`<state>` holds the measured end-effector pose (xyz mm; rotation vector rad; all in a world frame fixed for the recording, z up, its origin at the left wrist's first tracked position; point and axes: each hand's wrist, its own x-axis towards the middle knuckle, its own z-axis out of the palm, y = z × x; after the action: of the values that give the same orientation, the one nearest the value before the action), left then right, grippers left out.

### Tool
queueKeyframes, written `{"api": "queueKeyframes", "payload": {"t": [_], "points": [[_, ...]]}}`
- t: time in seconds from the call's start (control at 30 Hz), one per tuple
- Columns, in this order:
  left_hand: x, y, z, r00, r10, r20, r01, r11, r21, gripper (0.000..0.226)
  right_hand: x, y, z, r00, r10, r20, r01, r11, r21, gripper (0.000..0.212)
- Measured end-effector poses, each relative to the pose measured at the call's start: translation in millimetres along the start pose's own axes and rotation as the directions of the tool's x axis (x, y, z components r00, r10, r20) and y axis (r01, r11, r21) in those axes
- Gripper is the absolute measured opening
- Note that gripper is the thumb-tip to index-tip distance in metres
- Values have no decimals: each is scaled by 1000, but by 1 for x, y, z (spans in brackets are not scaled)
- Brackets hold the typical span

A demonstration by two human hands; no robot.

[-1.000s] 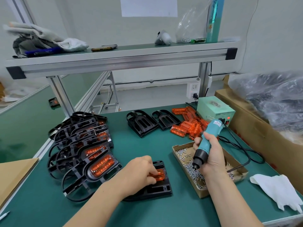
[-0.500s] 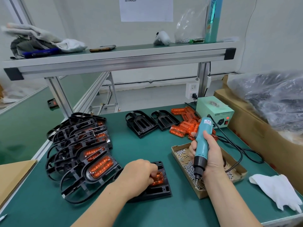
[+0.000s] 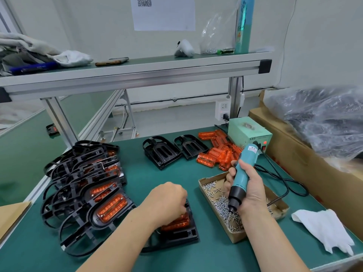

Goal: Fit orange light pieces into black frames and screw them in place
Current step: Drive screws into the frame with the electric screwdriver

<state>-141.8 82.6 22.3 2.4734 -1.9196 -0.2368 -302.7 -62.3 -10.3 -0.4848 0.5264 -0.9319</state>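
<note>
Right grip (image 3: 247,190) wraps screwdriver (image 3: 241,178) over screw box (image 3: 233,228); gloves (image 3: 327,229) beside.

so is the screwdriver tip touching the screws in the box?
Touching. The head view shows the screwdriver in the right hand, its black nose buried in the screws in the cardboard box.

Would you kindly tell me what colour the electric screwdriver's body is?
Teal, with a black nose; the head view shows the electric screwdriver clearly in the right hand.

Green bench (image 3: 176,179): frames (image 3: 84,185), screw box (image 3: 220,218).
</note>
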Motion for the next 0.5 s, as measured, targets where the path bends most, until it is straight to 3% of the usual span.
{"api": "queueKeyframes", "payload": {"t": [0.13, 0.33, 0.5], "points": [[33, 33, -3, 980, 25, -195, -51, 990, -132, 17, 6, -9, 2, 997, -48, 52, 48, 999, -3, 31], [68, 73, 11, 992, 126, -6, -126, 990, 57, 29, 14, -26, 4, 985, -39, 166, 31, 998, 47, 31], [68, 80, 19, 994, 113, -11, -113, 981, -156, 12, 16, -26, 6, 987, -10, 161, -2, 997, 77, 28]]}}
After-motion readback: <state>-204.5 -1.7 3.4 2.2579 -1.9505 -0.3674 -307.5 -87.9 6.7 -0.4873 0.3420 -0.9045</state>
